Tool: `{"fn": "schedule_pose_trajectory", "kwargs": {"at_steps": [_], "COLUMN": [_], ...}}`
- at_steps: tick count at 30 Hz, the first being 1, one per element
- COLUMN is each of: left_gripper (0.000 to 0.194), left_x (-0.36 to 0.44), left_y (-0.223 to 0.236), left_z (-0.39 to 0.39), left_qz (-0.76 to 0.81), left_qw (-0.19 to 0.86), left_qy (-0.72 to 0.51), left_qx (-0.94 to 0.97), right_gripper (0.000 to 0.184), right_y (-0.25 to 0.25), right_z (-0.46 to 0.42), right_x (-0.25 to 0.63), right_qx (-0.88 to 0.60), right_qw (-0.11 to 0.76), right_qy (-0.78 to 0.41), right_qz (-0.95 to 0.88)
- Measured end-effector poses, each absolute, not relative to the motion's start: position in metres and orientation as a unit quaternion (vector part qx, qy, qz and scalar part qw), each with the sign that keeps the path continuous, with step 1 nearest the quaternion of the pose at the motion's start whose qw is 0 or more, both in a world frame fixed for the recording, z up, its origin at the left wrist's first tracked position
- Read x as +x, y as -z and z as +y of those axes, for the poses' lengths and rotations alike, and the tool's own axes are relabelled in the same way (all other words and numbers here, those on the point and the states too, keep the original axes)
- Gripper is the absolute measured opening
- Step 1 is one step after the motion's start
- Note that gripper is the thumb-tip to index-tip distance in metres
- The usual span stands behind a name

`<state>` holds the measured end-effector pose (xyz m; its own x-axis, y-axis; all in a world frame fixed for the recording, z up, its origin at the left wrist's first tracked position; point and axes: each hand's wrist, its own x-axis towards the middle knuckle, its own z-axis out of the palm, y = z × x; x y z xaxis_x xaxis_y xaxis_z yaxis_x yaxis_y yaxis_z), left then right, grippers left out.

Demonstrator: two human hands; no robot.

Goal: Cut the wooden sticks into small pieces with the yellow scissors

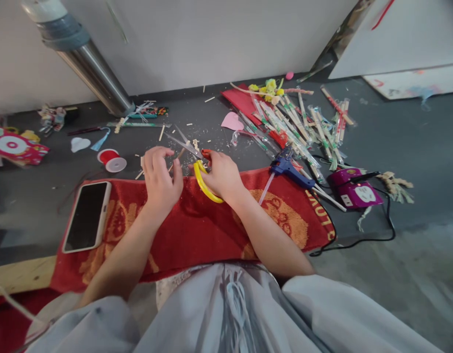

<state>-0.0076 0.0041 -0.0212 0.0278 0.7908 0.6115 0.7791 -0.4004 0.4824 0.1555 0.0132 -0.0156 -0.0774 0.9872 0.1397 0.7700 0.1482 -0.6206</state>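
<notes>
My right hand (222, 176) is wrapped round the yellow-handled scissors (207, 185), whose blades stand apart and point up and to the left. Something small and red shows at its fingertips; I cannot make out what it is. To the left, my left hand (160, 174) has its fingers curved and its thumb held away from them, with nothing visible in between. Under both forearms lies a red towel (197, 223) with an orange pattern. Small pale stick pieces (195, 145) and crumbs are scattered around the blades.
A phone (87, 215) lies on the towel at left, near a red ribbon spool (112, 160). At right are a blue glue gun (290, 169), wrapped sticks (285, 120) and a purple power socket (353, 189) with a black cable. A metal table leg (97, 73) rises at back left.
</notes>
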Motion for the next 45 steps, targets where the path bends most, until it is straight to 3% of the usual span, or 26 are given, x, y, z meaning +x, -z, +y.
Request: {"fn": "schedule_pose_trajectory", "kwargs": {"at_steps": [7, 10, 13, 16, 21, 26, 39, 45], "left_gripper": [0.011, 0.018, 0.033, 0.06, 0.089, 0.106, 0.1, 0.102], "left_x": [0.003, 0.011, 0.014, 0.014, 0.011, 0.006, -0.001, -0.009], "left_y": [0.02, 0.03, 0.043, 0.052, 0.054, 0.057, 0.053, 0.058], "left_z": [-0.01, -0.01, -0.006, -0.002, 0.001, 0.004, 0.011, 0.02], "left_qz": [0.397, 0.447, 0.47, 0.434, 0.374, 0.369, 0.334, 0.332], "left_qw": [0.012, 0.105, 0.227, 0.332, 0.431, 0.434, 0.44, 0.446], "left_qy": [-0.473, -0.462, -0.469, -0.462, -0.424, -0.419, -0.439, -0.435], "left_qx": [0.786, 0.759, 0.712, 0.698, 0.703, 0.707, 0.708, 0.708], "right_gripper": [0.049, 0.046, 0.043, 0.043, 0.046, 0.043, 0.048, 0.041], "right_y": [0.012, 0.012, 0.011, 0.011, 0.014, 0.013, 0.01, 0.014], "right_z": [0.018, 0.018, 0.016, 0.013, 0.011, 0.009, 0.012, 0.015], "right_x": [0.159, 0.16, 0.16, 0.158, 0.152, 0.147, 0.145, 0.15], "right_qx": [-0.622, -0.605, -0.569, -0.541, -0.501, -0.497, -0.403, -0.367], "right_qw": [0.318, 0.342, 0.38, 0.399, 0.4, 0.377, 0.37, 0.344], "right_qy": [-0.305, -0.368, -0.429, -0.467, -0.51, -0.532, -0.657, -0.688], "right_qz": [-0.647, -0.618, -0.59, -0.575, -0.573, -0.573, -0.518, -0.523]}}
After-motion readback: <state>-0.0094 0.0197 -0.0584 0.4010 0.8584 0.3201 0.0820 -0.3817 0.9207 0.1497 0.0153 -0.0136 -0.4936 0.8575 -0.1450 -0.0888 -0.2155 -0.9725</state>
